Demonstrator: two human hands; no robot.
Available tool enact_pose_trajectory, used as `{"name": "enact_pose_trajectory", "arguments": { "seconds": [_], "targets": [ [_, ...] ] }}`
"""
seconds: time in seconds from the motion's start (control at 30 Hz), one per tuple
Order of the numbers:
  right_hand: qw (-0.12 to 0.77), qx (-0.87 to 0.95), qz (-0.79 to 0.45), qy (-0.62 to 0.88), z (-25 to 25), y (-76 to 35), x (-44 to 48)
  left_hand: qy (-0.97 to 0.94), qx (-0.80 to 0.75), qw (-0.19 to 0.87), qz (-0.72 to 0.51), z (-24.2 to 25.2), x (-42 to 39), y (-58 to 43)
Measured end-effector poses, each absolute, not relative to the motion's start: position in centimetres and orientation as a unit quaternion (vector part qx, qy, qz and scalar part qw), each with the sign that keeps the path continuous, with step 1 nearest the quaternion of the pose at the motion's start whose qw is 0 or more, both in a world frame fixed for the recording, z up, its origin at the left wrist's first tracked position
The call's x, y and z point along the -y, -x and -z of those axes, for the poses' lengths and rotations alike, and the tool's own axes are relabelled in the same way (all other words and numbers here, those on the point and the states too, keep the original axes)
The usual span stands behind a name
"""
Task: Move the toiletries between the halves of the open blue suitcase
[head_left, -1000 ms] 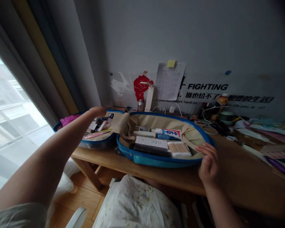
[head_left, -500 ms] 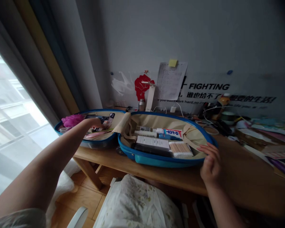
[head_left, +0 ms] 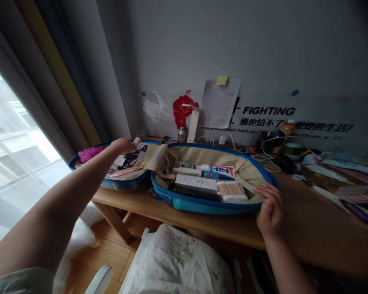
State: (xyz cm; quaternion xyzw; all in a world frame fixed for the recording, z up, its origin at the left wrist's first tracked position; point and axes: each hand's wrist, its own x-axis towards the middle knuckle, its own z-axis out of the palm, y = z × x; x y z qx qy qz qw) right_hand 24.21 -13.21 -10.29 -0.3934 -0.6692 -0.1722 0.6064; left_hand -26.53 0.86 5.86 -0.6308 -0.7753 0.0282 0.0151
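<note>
An open blue suitcase [head_left: 196, 207] lies on a wooden desk, its two halves side by side. Above the left half, my left hand [head_left: 122, 145] is closed on a small white and orange item [head_left: 137, 141], too small to identify. Below it in that half are a pink mesh bath puff [head_left: 90, 154], a phone-like item [head_left: 142, 154] and several packets. My right hand [head_left: 270, 208] rests with its fingers over the rim at the right end. The right half holds a toothpaste box [head_left: 222, 170], cotton swabs [head_left: 232, 190], a dark box with a white label [head_left: 196, 182] and tubes.
Behind the suitcase stand a slim white lamp [head_left: 194, 125] and a small metallic bottle [head_left: 182, 134]. Papers and cables clutter the desk [head_left: 309, 228] at the right. A curtain [head_left: 55, 81] hangs at the left, and a chair armrest [head_left: 99, 279] is below.
My left hand has risen out of the left half, bringing up the small white and orange item. My right hand stays on the rim.
</note>
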Motion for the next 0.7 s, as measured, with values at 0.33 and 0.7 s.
{"name": "enact_pose_trajectory", "arguments": {
  "seconds": [0.33, 0.7],
  "targets": [
    [0.615, 0.663, 0.173, 0.39, 10.1, -24.0, 13.3, 0.814, 0.577, 0.067, 0.006, -5.0, -1.8, 10.7],
    [0.602, 0.674, 0.172, 0.391, 10.1, -24.2, 13.5, 0.866, 0.499, 0.01, -0.037, 0.5, -5.8, 7.3]
  ]
}}
